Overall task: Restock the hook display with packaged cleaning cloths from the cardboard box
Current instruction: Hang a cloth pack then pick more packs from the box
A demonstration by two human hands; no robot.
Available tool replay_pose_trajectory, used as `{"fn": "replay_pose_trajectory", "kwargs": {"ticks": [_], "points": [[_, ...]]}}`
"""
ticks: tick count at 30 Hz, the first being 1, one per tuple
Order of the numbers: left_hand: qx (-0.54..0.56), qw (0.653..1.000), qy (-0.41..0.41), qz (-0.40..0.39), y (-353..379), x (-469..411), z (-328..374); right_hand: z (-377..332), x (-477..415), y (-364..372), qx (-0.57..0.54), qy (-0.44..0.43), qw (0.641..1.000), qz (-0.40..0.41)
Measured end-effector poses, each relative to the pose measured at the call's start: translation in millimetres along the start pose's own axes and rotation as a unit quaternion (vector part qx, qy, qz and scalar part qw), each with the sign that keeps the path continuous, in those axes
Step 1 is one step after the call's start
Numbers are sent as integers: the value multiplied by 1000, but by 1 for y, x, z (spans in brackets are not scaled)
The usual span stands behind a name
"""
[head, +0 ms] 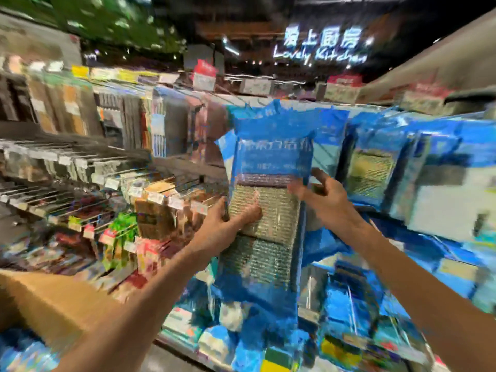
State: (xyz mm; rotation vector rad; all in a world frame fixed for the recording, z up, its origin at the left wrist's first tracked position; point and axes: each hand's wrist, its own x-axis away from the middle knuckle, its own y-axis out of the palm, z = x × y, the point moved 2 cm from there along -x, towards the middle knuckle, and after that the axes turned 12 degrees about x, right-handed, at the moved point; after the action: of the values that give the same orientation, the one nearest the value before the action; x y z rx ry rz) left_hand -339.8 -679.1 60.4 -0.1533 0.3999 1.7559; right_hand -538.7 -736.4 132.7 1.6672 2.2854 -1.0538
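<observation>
Pack of cleaning cloths (271, 157): blue packaging with a window that shows folded cloths; held upright in the middle of the view, in front of the display and raised well above the box.
Left hand (230, 221): grips the pack's left edge, thumb laid across the cloth window, fingers curled behind it.
Right hand (322, 190): pinches the pack's right edge at about the height of the dark band, fingertips on the front; the blur hides exactly how the thumb lies.
Cardboard box (53, 299): brown, at the lower left, below the left forearm; its contents cannot be made out.
Hanging packs (373, 165): more blue packs of the same kind, just right of the held pack, with further blue packs below them.
Shelves (80, 170): to the left, rows of mixed goods with price tags along the rails, all blurred.
Sign (319, 56): lit letters reading "Lovely Kitchen" overhead in the dark background.
</observation>
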Motion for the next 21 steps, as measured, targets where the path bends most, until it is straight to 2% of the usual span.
{"fn": "replay_pose_trajectory", "kwargs": {"ticks": [4, 7, 15, 18, 21], "points": [[-45, 995, -32, -86, 34, -19, -10, 23, 17, -41, 47, 14, 999, 7], [-87, 990, -5, -110, 59, -44, -3, 46, 21, -70, 72, 31, 996, 38], [105, 990, -22, -86, 142, -151, 4, 91, 9, -119, 131, 82, 986, 58], [130, 988, -41, -70, 165, -185, -1, 97, 1, -133, 148, 86, 983, 65], [181, 974, -70, -117, 188, -209, -16, 107, -12, -146, 174, 83, 977, 87]]}}
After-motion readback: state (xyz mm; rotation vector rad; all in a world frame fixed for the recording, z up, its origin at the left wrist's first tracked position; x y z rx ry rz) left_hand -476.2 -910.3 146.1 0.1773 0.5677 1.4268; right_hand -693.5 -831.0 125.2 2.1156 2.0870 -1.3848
